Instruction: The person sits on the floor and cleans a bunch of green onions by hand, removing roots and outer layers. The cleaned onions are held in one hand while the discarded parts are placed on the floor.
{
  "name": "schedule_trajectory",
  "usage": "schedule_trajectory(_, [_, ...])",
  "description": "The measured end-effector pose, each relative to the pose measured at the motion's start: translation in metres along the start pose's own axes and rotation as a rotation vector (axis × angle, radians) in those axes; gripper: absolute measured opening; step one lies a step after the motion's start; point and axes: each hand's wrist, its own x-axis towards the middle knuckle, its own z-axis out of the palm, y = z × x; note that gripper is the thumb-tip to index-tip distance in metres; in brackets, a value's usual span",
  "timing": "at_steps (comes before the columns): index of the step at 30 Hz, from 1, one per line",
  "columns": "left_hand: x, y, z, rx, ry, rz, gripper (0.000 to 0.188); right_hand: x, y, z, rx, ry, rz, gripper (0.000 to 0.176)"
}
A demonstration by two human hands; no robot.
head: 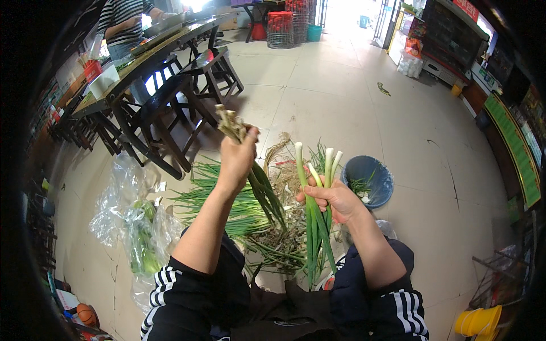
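In my left hand [238,157] is a bunch of untrimmed green onions [265,194], their brownish, dry-skinned root ends up and the dark leaves hanging down to the right. My right hand [330,198] grips several peeled green onions [315,228] with clean white ends upward and leaves hanging towards my lap. Below and between my hands, a heap of peeled skins, roots and leaf scraps [277,247] lies on the floor. A spread pile of green onions [249,215] lies left of the heap, partly hidden by my left forearm.
A blue-grey bucket [370,183] with green scraps stands right of my right hand. Clear plastic bags with leafy greens [143,243] lie at the left. Wooden stools [166,100] stand by a long table [140,57], where a person in a striped top [123,25] stands.
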Motion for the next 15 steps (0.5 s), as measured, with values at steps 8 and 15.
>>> schedule_trajectory(8, [-0.016, -0.006, 0.004, 0.199, -0.217, -0.219, 0.035, 0.005, 0.007, 0.006, 0.002, 0.179, -0.099, 0.019])
schedule_trajectory(15, [-0.047, -0.013, 0.038, 0.102, -0.422, -0.229, 0.024, 0.006, 0.001, 0.029, -0.046, 0.306, -0.165, 0.025])
